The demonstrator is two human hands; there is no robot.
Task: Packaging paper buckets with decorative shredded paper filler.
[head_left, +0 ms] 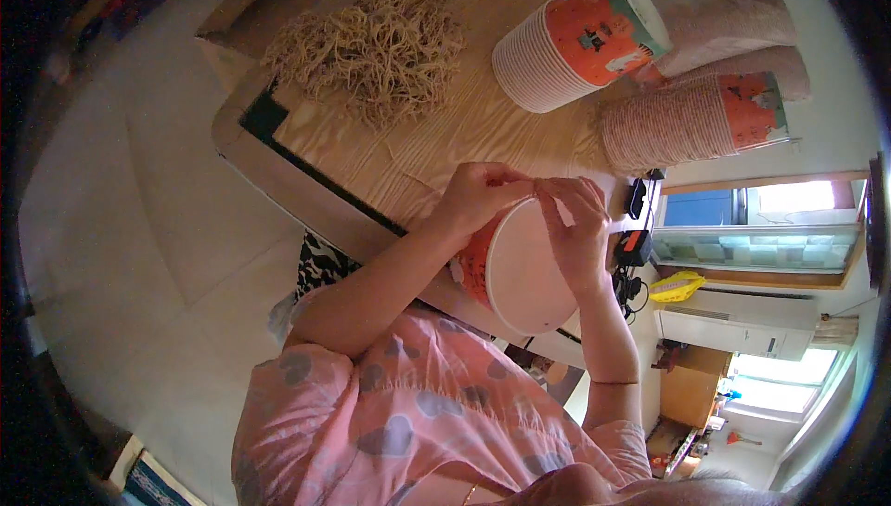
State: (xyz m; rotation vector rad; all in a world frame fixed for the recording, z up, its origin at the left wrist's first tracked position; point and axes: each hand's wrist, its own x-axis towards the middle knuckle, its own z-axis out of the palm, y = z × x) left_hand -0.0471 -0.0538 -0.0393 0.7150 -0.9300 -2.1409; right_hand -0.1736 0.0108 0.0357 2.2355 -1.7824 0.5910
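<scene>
A round paper tub [534, 269] with an orange-red printed wall and a pale inside is tilted toward me, in front of my chest. A small dark spot shows near its near edge. At its far rim my left hand [484, 195] and my right hand [577, 218] meet, the fingertips of both pinched together. Whatever sits between those fingertips is too small to make out. The right fingers lie over the tub's edge, while the left hand is beside its printed wall. A loose heap of tan twine pieces [371, 51] lies beyond my hands on the wooden tabletop [418, 158].
Two stacks of nested paper tubs, one bare [594, 37] and one in clear wrap [696, 121], occupy the far right of the table. Wrapped pinkish stacks [733, 28] lie behind them. Black adapters [634, 246] and cables are at the right edge. A yellow bag [677, 286] is farther right.
</scene>
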